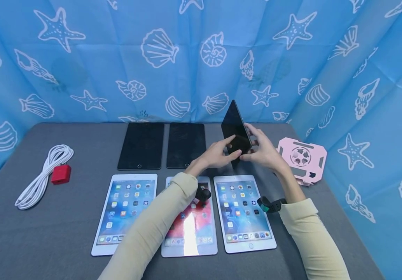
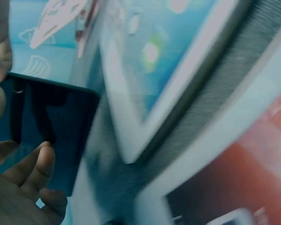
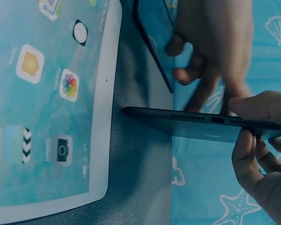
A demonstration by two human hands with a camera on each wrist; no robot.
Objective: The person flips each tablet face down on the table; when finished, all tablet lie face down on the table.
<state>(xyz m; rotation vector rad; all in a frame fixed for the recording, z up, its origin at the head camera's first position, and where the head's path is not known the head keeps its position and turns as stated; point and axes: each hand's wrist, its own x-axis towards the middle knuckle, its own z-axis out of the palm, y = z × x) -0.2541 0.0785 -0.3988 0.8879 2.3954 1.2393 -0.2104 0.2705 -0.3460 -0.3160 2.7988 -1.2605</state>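
A black tablet (image 1: pixel 236 126) stands tilted on edge at the back right, dark glossy face to the left. My right hand (image 1: pixel 261 149) pinches it along its near edge, with thumb and fingers on opposite faces in the right wrist view. Speaker holes and a charging port (image 3: pixel 217 120) show on that edge. My left hand (image 1: pixel 218 153) has extended fingers (image 2: pixel 46 161) at the glossy face, their reflections showing in the left wrist view. Two more black tablets, one at left (image 1: pixel 140 146) and one beside it (image 1: pixel 186 144), lie flat to the left.
Nearer me lie three white tablets with lit screens: left (image 1: pixel 122 212), middle (image 1: pixel 189 233), right (image 1: pixel 244 212). A coiled white cable (image 1: pixel 47 173) and a red block (image 1: pixel 61 174) lie far left. A pink stand (image 1: pixel 302 160) is at right. A blue curtain (image 1: pixel 201 58) borders the grey table (image 1: pixel 47 241).
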